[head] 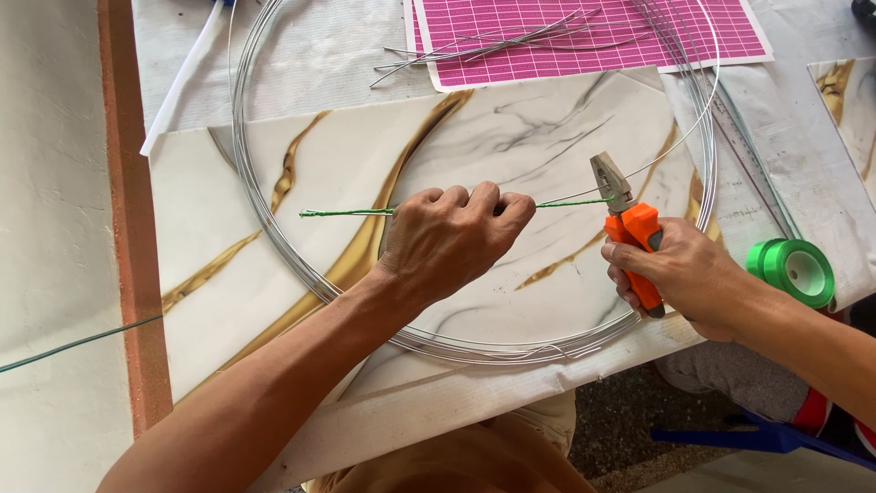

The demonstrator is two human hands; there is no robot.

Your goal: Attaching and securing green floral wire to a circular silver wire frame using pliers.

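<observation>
Head view, looking down on the bench (319,46): left hand (452,233) fisted, knuckles up, grip closed around a thin green wire (347,213) above a marble-patterned board (547,128). Right hand (680,278) with grip closed on the orange handles of the pliers (630,224), grey nose aimed up and slightly left, tip meeting the wire's right end; hard to tell whether the jaws are biting or only touching. Wire held level just over the board, inside a big coil of silver wire (239,164) lying flat around both hands. Long axis running left to right across the view, one free end poking out left of the fist, the other short stretch reaching right to the pliers. Step in hand, by the look of it: nipping or gripping the wire's right end while the fist keeps it taut. Called for next, as a judgement: a steady fist and a square squeeze of the handles, nose kept across the wire. Farther back, a pink cutting mat (566,46) with loose cut wire pieces (484,41); at the right, a green ribbon roll (792,269).
</observation>
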